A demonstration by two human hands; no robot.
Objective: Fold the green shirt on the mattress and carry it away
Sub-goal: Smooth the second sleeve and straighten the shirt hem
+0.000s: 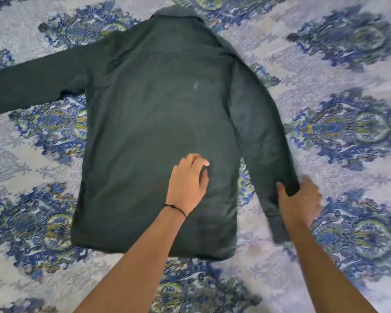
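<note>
Lying back-up on the mattress [321, 71], the green shirt [163, 105] is spread pretty flat. Left hand [186, 184] rests on its body with relaxed fingers, and right hand [300, 202] grips the sleeve [257, 136] near the cuff.

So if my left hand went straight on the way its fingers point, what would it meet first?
Just more shirt: your left hand rests on its back, fingers aimed roughly toward the collar. Nothing else seems to lie on that line.
</note>
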